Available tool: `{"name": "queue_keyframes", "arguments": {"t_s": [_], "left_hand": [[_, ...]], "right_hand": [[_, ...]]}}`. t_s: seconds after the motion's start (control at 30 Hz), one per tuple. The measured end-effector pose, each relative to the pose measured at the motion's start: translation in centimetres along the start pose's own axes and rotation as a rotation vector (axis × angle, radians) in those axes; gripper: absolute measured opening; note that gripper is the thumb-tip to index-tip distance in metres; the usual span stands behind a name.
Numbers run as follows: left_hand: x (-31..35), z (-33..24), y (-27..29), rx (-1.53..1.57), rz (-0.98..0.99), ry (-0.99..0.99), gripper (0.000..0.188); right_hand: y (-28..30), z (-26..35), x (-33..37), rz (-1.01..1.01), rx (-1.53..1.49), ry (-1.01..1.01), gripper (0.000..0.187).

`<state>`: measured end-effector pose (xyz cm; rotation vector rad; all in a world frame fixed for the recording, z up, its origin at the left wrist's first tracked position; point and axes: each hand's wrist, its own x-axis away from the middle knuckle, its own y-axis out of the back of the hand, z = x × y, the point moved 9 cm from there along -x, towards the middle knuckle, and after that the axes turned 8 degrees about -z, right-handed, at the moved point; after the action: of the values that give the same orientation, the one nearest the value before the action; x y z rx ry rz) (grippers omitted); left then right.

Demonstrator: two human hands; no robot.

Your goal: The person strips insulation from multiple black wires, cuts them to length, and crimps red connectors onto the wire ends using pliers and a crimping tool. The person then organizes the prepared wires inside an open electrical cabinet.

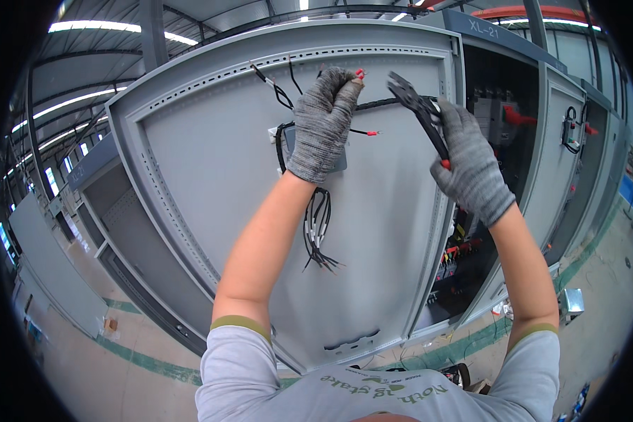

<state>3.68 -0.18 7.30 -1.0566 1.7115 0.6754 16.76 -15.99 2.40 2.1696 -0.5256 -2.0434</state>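
In a grey knitted glove, my left hand [323,123] is closed at the upper middle, pinching a red wire terminal [360,74] between thumb and fingers. A second red terminal [373,133] sticks out on a black wire just below that hand. My right hand [475,165], gloved alike, is wrapped around black crimping pliers [422,105] with red on the handle. Their jaws point up and left, apart from the pinched terminal. Behind my left hand is a grey box [339,160], mostly covered, on the grey cabinet door [373,246].
A bundle of loose black wires [318,232] hangs below my left hand; other wire ends [278,91] jut out left of it. To the right stands a cabinet with a dark interior [499,105]. A metal box [572,301] lies on the floor at the right.
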Motion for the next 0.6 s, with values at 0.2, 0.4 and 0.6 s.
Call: {"name": "queue_keyframes", "arguments": {"t_s": [0.2,0.4,0.6], "left_hand": [[0.0,0.3,0.1,-0.025,-0.004,-0.044,0.014],[-0.2,0.8,0.3,-0.034,0.003,-0.034,0.015],[-0.3,0.5,0.0,-0.078,0.031,-0.061,0.016]], "right_hand": [[-1.7,0.6,-2.6,0.075,0.171,-0.006,0.077],[-2.2,0.6,-3.1,0.082,0.176,0.026,0.078],[-2.3,0.1,-3.4,0.080,0.176,0.023,0.078]]}}
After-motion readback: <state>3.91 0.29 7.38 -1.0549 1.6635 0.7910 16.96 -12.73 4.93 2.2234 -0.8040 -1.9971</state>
